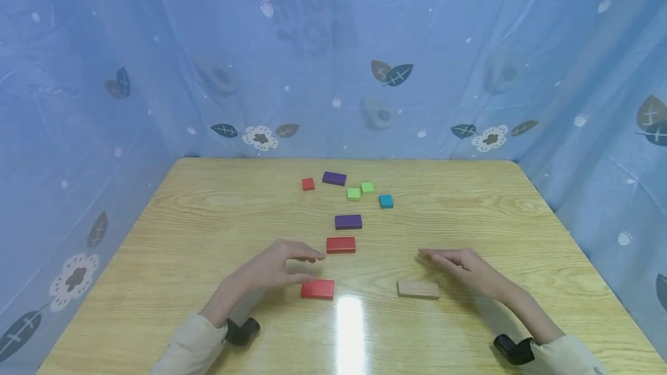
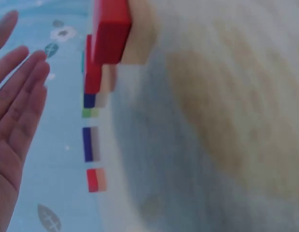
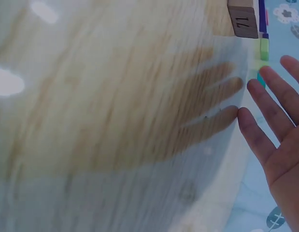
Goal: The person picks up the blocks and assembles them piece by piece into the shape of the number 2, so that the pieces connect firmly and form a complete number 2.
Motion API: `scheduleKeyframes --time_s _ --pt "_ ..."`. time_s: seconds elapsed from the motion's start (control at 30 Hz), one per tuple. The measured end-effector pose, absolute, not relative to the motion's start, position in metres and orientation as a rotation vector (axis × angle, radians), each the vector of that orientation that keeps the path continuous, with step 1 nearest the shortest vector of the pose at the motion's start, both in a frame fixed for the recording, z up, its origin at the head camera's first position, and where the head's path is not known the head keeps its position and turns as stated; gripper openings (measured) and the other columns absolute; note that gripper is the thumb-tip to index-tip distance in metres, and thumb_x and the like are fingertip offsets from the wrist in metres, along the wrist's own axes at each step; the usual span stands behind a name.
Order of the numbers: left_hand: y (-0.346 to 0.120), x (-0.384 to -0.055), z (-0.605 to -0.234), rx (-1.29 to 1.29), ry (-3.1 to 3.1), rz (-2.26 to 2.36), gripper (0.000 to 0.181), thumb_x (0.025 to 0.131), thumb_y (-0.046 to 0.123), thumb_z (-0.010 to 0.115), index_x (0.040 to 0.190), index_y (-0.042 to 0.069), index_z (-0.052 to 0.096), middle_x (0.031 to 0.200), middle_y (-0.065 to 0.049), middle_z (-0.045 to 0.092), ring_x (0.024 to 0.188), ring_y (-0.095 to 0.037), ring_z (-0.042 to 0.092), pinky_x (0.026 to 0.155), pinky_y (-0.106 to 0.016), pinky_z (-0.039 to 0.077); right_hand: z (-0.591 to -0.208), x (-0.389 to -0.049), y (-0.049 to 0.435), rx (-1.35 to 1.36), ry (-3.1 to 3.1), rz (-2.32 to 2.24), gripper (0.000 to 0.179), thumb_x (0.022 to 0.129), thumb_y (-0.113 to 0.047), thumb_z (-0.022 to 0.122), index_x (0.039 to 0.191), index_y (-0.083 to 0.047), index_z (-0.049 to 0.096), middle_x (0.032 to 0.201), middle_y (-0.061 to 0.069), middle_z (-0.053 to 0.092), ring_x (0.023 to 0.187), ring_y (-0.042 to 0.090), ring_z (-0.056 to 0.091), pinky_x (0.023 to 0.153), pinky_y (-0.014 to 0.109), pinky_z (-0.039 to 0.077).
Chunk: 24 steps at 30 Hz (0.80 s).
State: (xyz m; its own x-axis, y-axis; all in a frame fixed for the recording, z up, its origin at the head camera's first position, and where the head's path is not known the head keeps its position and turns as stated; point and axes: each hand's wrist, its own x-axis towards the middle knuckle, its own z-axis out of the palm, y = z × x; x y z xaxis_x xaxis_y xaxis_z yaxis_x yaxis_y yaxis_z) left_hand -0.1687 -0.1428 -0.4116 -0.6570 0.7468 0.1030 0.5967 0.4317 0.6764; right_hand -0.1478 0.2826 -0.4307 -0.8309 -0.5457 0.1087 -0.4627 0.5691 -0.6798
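Observation:
My left hand (image 1: 278,263) hovers over the table with its fingers extended and holds nothing. Closest to it lie a red block (image 1: 318,289), just below the thumb, and another red block (image 1: 341,245) beyond the fingertips. On the other side, my right hand (image 1: 465,269) is also held above the table, fingers straight and nothing in them. A plain wooden block (image 1: 418,289) lies near it, toward the middle; in the right wrist view this wooden block (image 3: 245,20) shows "71" on its end. The left wrist view shows the left palm (image 2: 11,125) beside the red blocks.
Farther back lie a purple block (image 1: 348,222), a second purple block (image 1: 334,178), a small red block (image 1: 308,184), two light green blocks (image 1: 353,194) and a blue block (image 1: 386,201). A patterned blue curtain (image 1: 333,74) surrounds the wooden table (image 1: 219,201) behind and at the sides.

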Motion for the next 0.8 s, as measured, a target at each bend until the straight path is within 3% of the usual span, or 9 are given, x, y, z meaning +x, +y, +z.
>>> scheduleKeyframes --time_s 0.1,0.3,0.57,0.8 --pt "-0.14 -0.168 -0.418 1.273 2.465 0.931 0.037 0.084 0.025 0.075 0.118 0.011 0.068 0.117 0.002 0.066 0.107 -0.012 0.061 0.093 -0.032 0.05 -0.431 -0.146 0.284 -0.884 2.636 -1.096 0.034 0.103 -0.015 0.043 0.131 -0.002 0.057 0.131 0.01 0.058 0.122 0.018 0.051 0.098 0.017 0.04" --pt "-0.137 -0.163 -0.426 1.258 2.491 0.696 0.051 0.079 0.034 0.079 0.123 0.013 0.066 0.12 0.008 0.061 0.111 -0.009 0.055 0.098 -0.029 0.045 -0.427 -0.146 0.283 -0.894 2.604 -1.054 0.036 0.103 -0.016 0.044 0.134 0.001 0.052 0.134 0.013 0.055 0.124 0.027 0.05 0.099 0.017 0.039" --pt "-0.13 -0.166 -0.424 1.254 2.506 0.651 0.031 0.079 0.024 0.079 0.106 0.012 0.072 0.1 0.008 0.064 0.089 -0.001 0.056 0.08 -0.018 0.049 -0.424 -0.146 0.281 -0.89 2.595 -1.016 0.037 0.103 -0.017 0.043 0.136 0.0 0.051 0.134 0.012 0.056 0.124 0.031 0.05 0.099 0.019 0.041" --pt "-0.13 -0.17 -0.42 1.304 2.481 0.655 0.032 0.076 0.027 0.082 0.102 0.01 0.074 0.088 0.01 0.063 0.076 0.0 0.051 0.069 -0.014 0.047 -0.424 -0.147 0.281 -0.911 2.585 -1.024 0.038 0.103 -0.015 0.042 0.137 0.001 0.05 0.134 0.01 0.056 0.125 0.029 0.049 0.1 0.019 0.04"
